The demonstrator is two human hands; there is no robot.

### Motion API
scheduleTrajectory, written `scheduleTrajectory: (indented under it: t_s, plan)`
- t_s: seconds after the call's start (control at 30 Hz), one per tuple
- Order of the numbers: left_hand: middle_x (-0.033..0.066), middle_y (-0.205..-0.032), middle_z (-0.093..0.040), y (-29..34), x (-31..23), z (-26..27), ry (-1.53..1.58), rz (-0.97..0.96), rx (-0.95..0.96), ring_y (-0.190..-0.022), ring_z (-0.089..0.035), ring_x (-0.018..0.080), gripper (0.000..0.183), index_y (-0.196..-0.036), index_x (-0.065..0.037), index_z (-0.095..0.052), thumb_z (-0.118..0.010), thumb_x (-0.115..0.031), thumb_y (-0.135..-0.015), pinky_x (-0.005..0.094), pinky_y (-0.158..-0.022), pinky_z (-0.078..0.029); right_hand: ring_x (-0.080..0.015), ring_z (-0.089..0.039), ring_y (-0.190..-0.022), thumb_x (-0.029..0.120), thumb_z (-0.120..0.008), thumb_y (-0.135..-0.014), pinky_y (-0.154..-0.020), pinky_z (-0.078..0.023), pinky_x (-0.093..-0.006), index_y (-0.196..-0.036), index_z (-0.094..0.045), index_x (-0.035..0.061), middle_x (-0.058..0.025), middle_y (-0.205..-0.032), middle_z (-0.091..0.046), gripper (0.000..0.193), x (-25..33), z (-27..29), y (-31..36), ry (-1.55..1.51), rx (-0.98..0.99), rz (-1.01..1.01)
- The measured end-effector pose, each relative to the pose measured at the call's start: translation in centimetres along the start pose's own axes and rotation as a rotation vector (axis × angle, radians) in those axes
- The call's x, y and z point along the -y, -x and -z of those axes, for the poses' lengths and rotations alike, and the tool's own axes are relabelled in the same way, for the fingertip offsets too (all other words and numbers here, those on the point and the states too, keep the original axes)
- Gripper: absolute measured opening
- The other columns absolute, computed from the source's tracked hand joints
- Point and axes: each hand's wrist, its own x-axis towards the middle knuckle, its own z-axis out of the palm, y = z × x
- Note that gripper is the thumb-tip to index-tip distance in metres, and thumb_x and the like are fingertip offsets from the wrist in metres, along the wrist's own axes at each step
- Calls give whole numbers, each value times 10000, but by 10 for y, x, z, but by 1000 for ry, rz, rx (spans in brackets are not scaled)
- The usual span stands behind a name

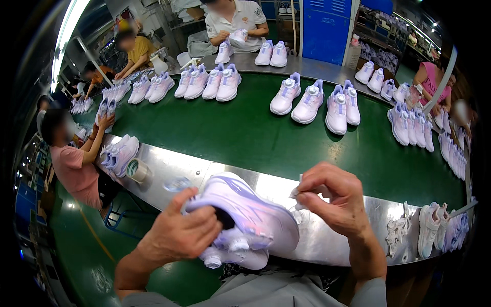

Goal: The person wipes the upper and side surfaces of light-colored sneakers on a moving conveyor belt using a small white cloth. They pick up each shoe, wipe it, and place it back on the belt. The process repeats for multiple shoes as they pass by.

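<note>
Looking down past our grey sleeves (369,293), we see our left hand (179,231) curled closed around the collar of a pale pink-and-white shoe with lavender trim (250,202); the shoe is tilted rather than upright, held in front of us over the near edge of a shiny silver metal table (176,162); a second, matching pale shoe (255,260) is just below it, round white dials (239,244) showing between the two, though we cannot tell how that one is gripped; our right hand (335,198) is raised apart from the shoe, thumb and forefinger pinched on a small white scrap (295,193), its other fingers folded.

Along the table, a blurred clear thing (177,184) sits near our left thumb; farther left are a wide roll of tape (138,170) and, just beside it, a white-and-lavender pair of shoes (123,154); to our right lie tangled white straps (399,231), near upright white shoes with straps (432,227).

Beyond the table stretches a flat green surface (220,128), carrying rows of similar pale shoes with dials (310,104); at our left, a co-worker in a pink shirt (74,169) lifts a pair of shoes; across from us, a co-worker in a white shirt (236,23) holds one pale shoe; behind stands a tall blue metal cabinet (327,33).
</note>
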Motion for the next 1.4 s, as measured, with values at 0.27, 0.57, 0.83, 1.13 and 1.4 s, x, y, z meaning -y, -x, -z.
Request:
scheduleTrajectory:
  t_s: [0.27, 0.57, 0.83, 1.13, 1.4]
  plan:
    - [-64, -862, -672, 4, -5, -24, -71, -114, -93, -1012, -610, 68, 27, -795, -169, -736, -726, -168, -819, 528, -1099, -458, -218, -682, -851, -18, -728, -868, -735, -544, -338, -960, -726, 9, -87, -928, -688, 96, -7, -17, -1, 96, 245, -42]
    - [-76, -849, -641, -2, -5, -37, -33, -253, -185, -960, -559, 78, 53, -727, -169, -722, -727, -198, -771, 476, -1021, -475, -238, -675, -857, -17, -720, -878, -723, -536, -343, -994, -705, 26, -93, -948, -662, 125, -10, -33, -7, 119, 244, 8]
    - [-55, -893, -666, 0, -3, -37, -10, -356, -137, -1020, -575, 92, 38, -794, -150, -741, -706, -161, -802, 430, -1031, -463, -249, -675, -862, -20, -719, -880, -731, -546, -349, -992, -696, 32, -97, -966, -655, 125, -13, -37, 8, 145, 216, 45]
    - [-44, -919, -672, -11, 1, -36, 15, -536, -91, -1052, -573, 135, 59, -799, -148, -726, -685, -186, -817, 430, -1015, -472, -338, -670, -810, 41, -688, -883, -723, -543, -403, -947, -710, -9, -154, -914, -646, 84, -17, -46, -35, 170, 318, 55]
    - [-58, -898, -658, 10, 11, -40, 20, -390, -85, -1026, -571, 102, 49, -828, -159, -748, -708, -157, -799, 465, -1039, -478, -293, -658, -856, -1, -684, -878, -751, -539, -381, -966, -657, 26, -113, -947, -638, 96, -31, -42, 6, 38, 251, 8]
